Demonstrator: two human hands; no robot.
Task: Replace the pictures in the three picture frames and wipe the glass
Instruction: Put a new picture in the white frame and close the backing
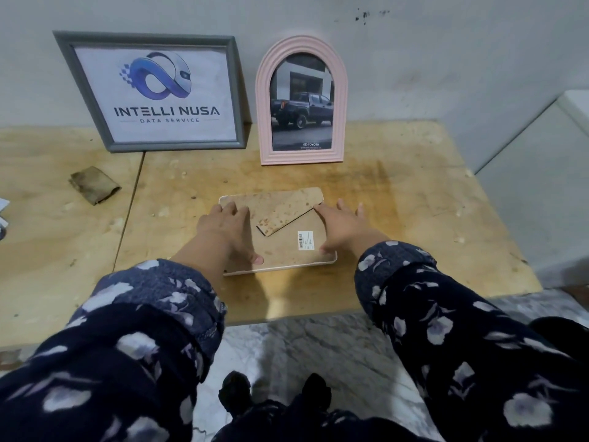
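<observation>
- On worktop [398, 193], far left: rag [94, 185]
- Back wall: grey frame [153, 90], pink frame [301, 100], upright
- Centre: third frame [280, 228] face-down; left hand [228, 229], right hand [342, 226] flat on its back, fingers spread, gripping nothing

Only a few bits are readable here. The grey picture frame [149, 90], up past the left hand [224, 229] against the wall, holds a print that says "INTELLI NUSA" with "DATA SERVICE" under it, below a blue loop logo. The pink arched frame [301, 100], beyond the right hand [342, 228], has a pickup truck photo with "TOYOTA" at the bottom; the finer print under that is too small to read. Just by the right thumb there's a white barcode sticker [306, 240] on the face-down frame's backing board [287, 247], text unreadable.
</observation>
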